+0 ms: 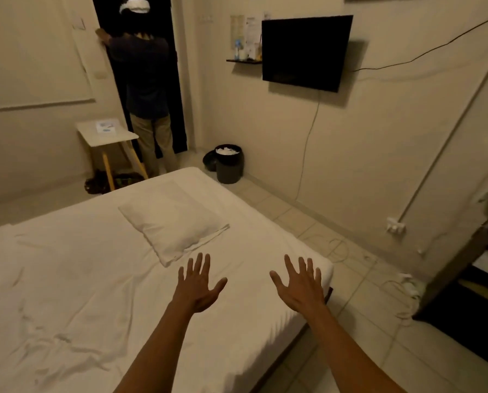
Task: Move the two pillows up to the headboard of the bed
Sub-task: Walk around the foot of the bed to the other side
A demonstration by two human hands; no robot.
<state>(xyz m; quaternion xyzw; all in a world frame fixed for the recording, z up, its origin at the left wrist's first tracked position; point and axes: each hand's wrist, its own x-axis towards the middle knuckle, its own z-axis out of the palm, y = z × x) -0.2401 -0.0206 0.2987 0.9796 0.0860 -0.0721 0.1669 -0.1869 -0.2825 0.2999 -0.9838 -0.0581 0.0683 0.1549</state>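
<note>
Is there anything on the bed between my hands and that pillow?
Nothing visible. Only bare white sheet lies between the pillow and both open hands, the left hand just short of its near corner and the right hand farther out toward the bed's edge. Only one pillow is in view.

Wall-mounted television [306, 52], dark screen, cable hanging below. Small wall shelf [244, 61] just left of it, holding small items. Dark waste bin [228, 164] on the tiled floor near the corner, lid leaning beside it. White side table [106, 133] with wooden legs. Second person [144, 89] standing in the dark doorway.
</note>
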